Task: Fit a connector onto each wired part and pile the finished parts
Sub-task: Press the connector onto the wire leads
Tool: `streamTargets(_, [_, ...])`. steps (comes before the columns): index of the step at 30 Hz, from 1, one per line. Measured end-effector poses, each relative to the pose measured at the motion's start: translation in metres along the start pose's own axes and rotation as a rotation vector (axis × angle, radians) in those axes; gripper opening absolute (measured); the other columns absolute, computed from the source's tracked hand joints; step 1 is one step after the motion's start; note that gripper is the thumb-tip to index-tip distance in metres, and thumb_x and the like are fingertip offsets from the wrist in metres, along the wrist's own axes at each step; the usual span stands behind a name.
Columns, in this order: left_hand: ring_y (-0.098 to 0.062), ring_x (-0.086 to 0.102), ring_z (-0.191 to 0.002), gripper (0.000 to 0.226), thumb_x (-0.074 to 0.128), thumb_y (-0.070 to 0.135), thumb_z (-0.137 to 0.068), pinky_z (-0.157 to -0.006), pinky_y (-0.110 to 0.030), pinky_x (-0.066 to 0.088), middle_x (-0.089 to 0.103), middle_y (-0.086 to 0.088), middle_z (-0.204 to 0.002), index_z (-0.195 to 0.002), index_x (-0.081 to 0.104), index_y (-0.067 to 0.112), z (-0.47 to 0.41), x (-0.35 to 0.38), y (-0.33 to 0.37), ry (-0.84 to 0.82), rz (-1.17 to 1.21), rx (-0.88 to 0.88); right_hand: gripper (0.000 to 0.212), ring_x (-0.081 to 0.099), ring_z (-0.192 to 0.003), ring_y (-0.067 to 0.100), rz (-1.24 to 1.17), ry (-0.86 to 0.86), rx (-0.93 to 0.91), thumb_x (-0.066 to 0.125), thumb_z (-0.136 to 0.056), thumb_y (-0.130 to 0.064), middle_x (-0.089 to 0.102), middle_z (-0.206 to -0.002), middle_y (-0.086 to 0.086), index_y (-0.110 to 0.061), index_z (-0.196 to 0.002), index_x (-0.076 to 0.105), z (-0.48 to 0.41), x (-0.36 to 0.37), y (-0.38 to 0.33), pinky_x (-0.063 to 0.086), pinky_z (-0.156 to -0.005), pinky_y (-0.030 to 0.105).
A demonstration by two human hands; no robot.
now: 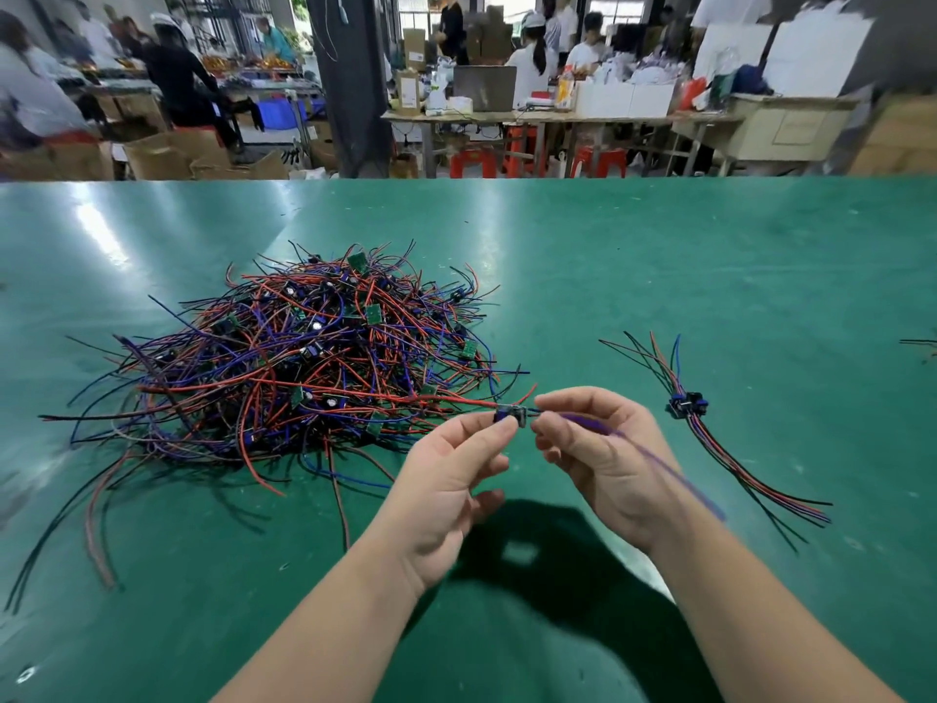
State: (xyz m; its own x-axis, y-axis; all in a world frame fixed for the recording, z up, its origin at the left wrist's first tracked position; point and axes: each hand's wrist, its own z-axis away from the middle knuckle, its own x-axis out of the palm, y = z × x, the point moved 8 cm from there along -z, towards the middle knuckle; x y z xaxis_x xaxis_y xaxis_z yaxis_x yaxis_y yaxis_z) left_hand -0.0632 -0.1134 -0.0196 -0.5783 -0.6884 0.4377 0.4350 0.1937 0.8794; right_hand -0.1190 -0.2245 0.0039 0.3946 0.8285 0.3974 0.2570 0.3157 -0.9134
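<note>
green worktop (659,256) carries a big tangled heap of wired parts (304,357) on the left: red, blue, purple and black leads with small green boards mixed in. left hand (446,489) is raised by the heap's near right edge, thumb and forefinger pinching a small wired part (509,414). right hand (603,459) is just beside it, fingers pinching a purple wire (598,427) at the part's right end; the wire trails back over the right wrist. connector too small to tell. small pile of finished parts (687,404) lies on the worktop to the right, leads fanned both ways.
</note>
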Motion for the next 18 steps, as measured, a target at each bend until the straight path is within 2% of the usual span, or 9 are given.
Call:
streamTargets(3, [-0.002, 0.052, -0.058, 0.028, 0.08, 0.035, -0.056, -0.052, -0.017, 0.042, 0.063, 0.015, -0.067, -0.074, 0.063, 0.023, 0.002, 0.002, 0.005, 0.032, -0.18, 0.171, 0.013, 0.06, -0.053, 0.009, -0.081, 0.081, 0.034, 0.075, -0.052, -0.015, 0.066, -0.06, 0.003, -0.015, -0.065, 0.076, -0.002, -0.008, 0.002, 0.049, -0.054, 0.016])
streamTargets(5, [-0.002, 0.052, -0.06, 0.027, 0.086, 0.028, -0.065, -0.056, -0.015, 0.044, 0.067, 0.015, -0.072, -0.079, 0.063, 0.024, 0.007, 0.007, 0.016, 0.032, -0.498, 0.393, 0.008, 0.06, -0.055, 0.009, -0.122, 0.098, 0.061, 0.071, -0.057, -0.012, 0.065, -0.06, 0.003, -0.015, -0.064, 0.075, -0.003, -0.011, 0.003, 0.049, -0.053, 0.016])
streamTargets(7, [-0.001, 0.055, -0.064, 0.019, 0.078, 0.03, -0.072, -0.059, -0.014, 0.045, 0.068, 0.017, -0.083, -0.088, 0.066, 0.031, 0.015, 0.018, 0.019, -0.033, -0.754, 0.559, 0.011, 0.061, -0.056, 0.009, -0.164, 0.067, 0.083, 0.065, -0.065, -0.009, 0.064, -0.062, 0.004, -0.014, -0.067, 0.075, -0.003, -0.012, 0.001, 0.051, -0.054, 0.017])
streamTargets(8, [-0.002, 0.057, -0.067, 0.021, 0.073, 0.029, -0.075, -0.059, -0.014, 0.045, 0.067, 0.017, -0.086, -0.094, 0.065, 0.036, 0.018, 0.021, 0.021, -0.042, -0.793, 0.608, 0.012, 0.062, -0.056, 0.009, -0.196, 0.058, 0.089, 0.064, -0.067, -0.008, 0.064, -0.062, 0.004, -0.014, -0.067, 0.075, -0.004, -0.014, 0.0, 0.052, -0.054, 0.018])
streamTargets(11, [-0.007, 0.058, -0.077, 0.043, 0.063, 0.016, -0.083, -0.059, -0.01, 0.043, 0.063, 0.015, -0.099, -0.112, 0.056, 0.046, 0.02, 0.018, 0.029, 0.038, -0.847, 0.742, 0.006, 0.061, -0.055, 0.01, -0.3, 0.037, 0.077, 0.072, -0.063, -0.011, 0.063, -0.062, 0.005, -0.013, -0.068, 0.075, -0.004, -0.018, -0.011, 0.052, -0.055, 0.019])
streamTargets(13, [-0.008, 0.056, -0.084, 0.057, 0.06, 0.01, -0.087, -0.062, -0.011, 0.045, 0.053, 0.013, -0.116, -0.126, 0.041, 0.047, 0.019, 0.011, 0.032, 0.102, -0.887, 0.786, 0.024, 0.058, -0.055, 0.011, -0.391, -0.047, 0.067, 0.087, -0.052, -0.015, 0.062, -0.063, 0.004, -0.013, -0.072, 0.074, -0.002, -0.015, -0.02, 0.05, -0.054, 0.02])
streamTargets(15, [-0.009, 0.056, -0.083, 0.063, 0.058, 0.009, -0.092, -0.066, -0.017, 0.049, 0.049, 0.009, -0.122, -0.131, 0.032, 0.05, 0.011, -0.002, 0.033, 0.181, -0.754, 0.712, 0.033, 0.055, -0.054, 0.01, -0.467, -0.138, 0.07, 0.093, -0.049, -0.016, 0.059, -0.063, 0.001, -0.013, -0.075, 0.073, 0.001, -0.011, -0.026, 0.049, -0.051, 0.02])
streamTargets(16, [-0.012, 0.058, -0.08, 0.06, 0.055, 0.012, -0.094, -0.067, -0.021, 0.05, 0.051, 0.007, -0.121, -0.13, 0.029, 0.052, 0.007, -0.008, 0.034, 0.216, -0.637, 0.649, 0.029, 0.055, -0.055, 0.01, -0.515, -0.218, 0.084, 0.091, -0.056, -0.013, 0.059, -0.064, 0.001, -0.012, -0.077, 0.071, 0.004, -0.004, -0.029, 0.049, -0.052, 0.02])
streamTargets(18, [-0.012, 0.061, -0.075, 0.047, 0.048, 0.026, -0.098, -0.062, -0.025, 0.052, 0.059, 0.002, -0.113, -0.128, 0.026, 0.054, 0.006, -0.018, 0.037, 0.288, -0.42, 0.586, 0.01, 0.048, -0.063, 0.016, -0.617, -0.411, 0.139, 0.072, -0.08, -0.002, 0.051, -0.07, 0.005, -0.003, -0.088, 0.064, 0.013, 0.015, -0.033, 0.044, -0.06, 0.022])
